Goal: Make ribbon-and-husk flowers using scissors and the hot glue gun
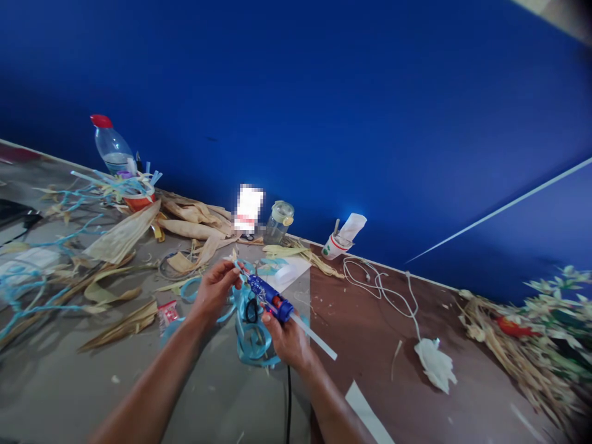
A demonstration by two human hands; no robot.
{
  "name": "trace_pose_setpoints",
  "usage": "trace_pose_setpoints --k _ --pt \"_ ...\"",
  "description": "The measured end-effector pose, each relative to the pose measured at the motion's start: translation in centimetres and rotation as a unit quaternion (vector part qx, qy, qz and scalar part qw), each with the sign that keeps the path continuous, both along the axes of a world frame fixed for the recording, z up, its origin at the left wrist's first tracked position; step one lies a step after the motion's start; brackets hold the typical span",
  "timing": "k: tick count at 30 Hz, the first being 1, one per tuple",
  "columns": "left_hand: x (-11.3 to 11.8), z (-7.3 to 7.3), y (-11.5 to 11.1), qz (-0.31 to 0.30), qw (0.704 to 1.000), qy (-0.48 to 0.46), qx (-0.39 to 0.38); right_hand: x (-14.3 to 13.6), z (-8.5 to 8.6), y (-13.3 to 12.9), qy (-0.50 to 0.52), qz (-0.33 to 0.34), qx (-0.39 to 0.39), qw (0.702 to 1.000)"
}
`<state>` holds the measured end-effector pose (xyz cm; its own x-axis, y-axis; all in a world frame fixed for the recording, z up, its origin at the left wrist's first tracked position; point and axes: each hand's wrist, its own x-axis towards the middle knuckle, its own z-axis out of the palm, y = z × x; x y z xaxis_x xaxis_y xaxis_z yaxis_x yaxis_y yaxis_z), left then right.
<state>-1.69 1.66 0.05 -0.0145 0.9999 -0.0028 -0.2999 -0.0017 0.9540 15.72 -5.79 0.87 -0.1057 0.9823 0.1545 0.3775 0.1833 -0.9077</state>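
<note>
My right hand (287, 339) is wrapped round a blue hot glue gun (266, 293). A long white glue stick (317, 338) sticks out of its back end, and a black cord (289, 404) runs down from below it. The gun's nozzle points up and left, close to the fingertips of my left hand (217, 287). That hand is closed in a pinch; a small pale tip shows above the fingers, too small to name. Beneath the gun lies a loose heap of light blue ribbon (253, 345), partly hidden by my right hand.
Dried corn husks (194, 213) and blue wrapped stems (55, 305) spread over the left side. A plastic bottle (111, 145), a lidded jar (278, 222) and a paper cup (333, 246) stand along the blue wall. A white cable (383, 287) and white flowers (555, 296) lie right.
</note>
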Motion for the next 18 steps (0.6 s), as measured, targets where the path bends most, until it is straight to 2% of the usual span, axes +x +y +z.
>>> trace_pose_setpoints --k 6,13,18 --pt "0.0 0.5 -0.2 0.008 1.000 0.012 0.012 0.0 0.3 -0.1 -0.011 -0.003 0.008 1.000" --pt "-0.1 0.6 -0.2 0.012 1.000 0.002 -0.005 0.4 1.5 -0.5 -0.026 0.003 -0.020 0.999" --pt "0.1 0.6 0.0 0.030 0.998 -0.051 -0.026 1.1 2.3 -0.6 -0.078 -0.003 0.027 0.997"
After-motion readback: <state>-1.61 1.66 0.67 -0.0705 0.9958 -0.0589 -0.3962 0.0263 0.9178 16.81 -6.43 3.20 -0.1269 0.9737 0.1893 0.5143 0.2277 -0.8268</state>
